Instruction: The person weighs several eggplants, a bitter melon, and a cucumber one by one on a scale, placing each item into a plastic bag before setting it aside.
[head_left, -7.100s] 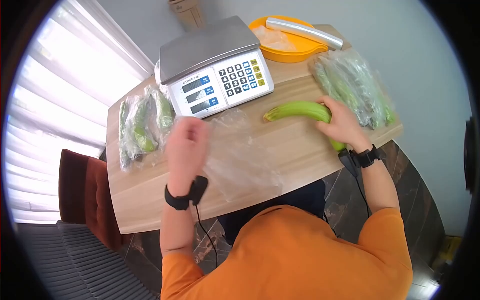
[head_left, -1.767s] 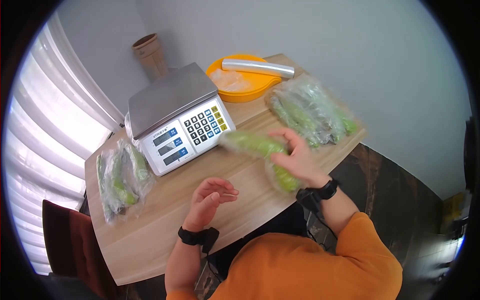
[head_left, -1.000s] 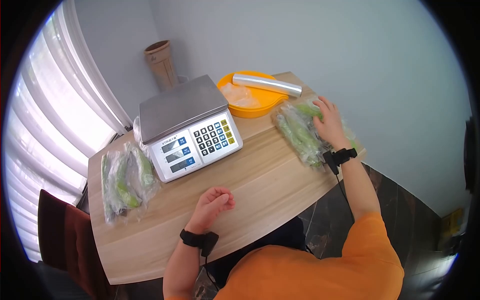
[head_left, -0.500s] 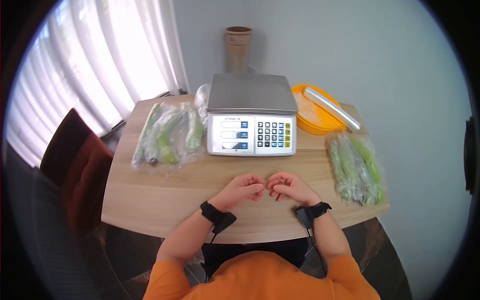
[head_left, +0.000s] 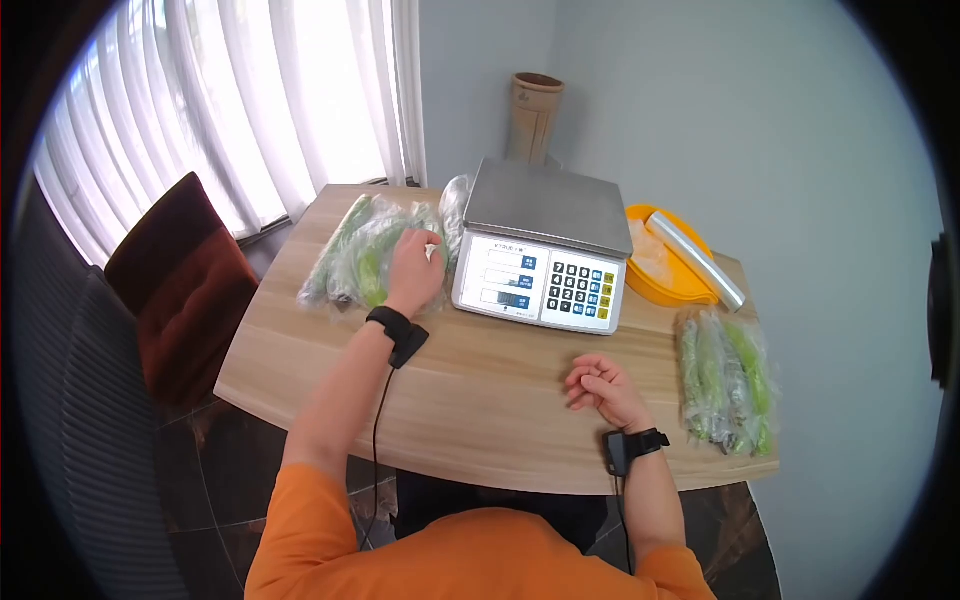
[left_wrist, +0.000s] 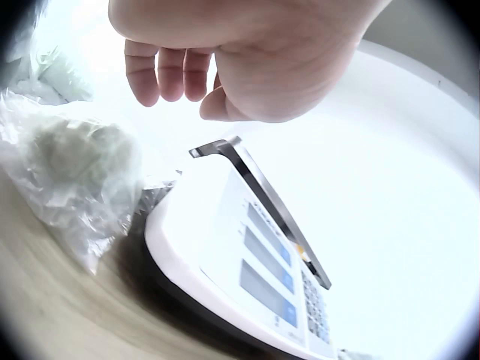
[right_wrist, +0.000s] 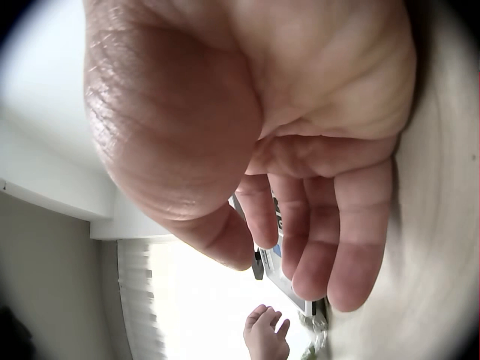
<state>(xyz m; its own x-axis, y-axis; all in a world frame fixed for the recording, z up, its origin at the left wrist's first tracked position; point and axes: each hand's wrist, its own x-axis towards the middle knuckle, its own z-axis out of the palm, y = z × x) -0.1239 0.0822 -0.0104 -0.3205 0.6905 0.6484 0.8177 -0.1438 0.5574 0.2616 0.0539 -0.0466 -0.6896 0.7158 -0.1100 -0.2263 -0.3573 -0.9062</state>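
Observation:
My left hand [head_left: 415,270] hovers over the left group of bagged long green vegetables [head_left: 345,255], overlapping the nearest one in the head view. In the left wrist view its fingers hang loosely bent with nothing between them, and a crumpled clear bag [left_wrist: 82,172] lies below. My right hand [head_left: 608,392] rests near the table's front, its side against the wood. The right wrist view shows its fingers [right_wrist: 356,240] relaxed and the palm bare. At the table's right lie more bagged long green vegetables [head_left: 725,380], side by side.
A price scale [head_left: 540,285] with a steel platform stands at the table's middle back. Behind its right side sits a yellow basin [head_left: 665,290] with thin plastic in it and a roll of clear bags [head_left: 700,262] across it. A red-brown chair [head_left: 185,290] stands at left.
Earlier my right hand held a bare green vegetable, then a bagged one, and laid it in the right group. Both hands came together in front; now my left has moved to the left bags.

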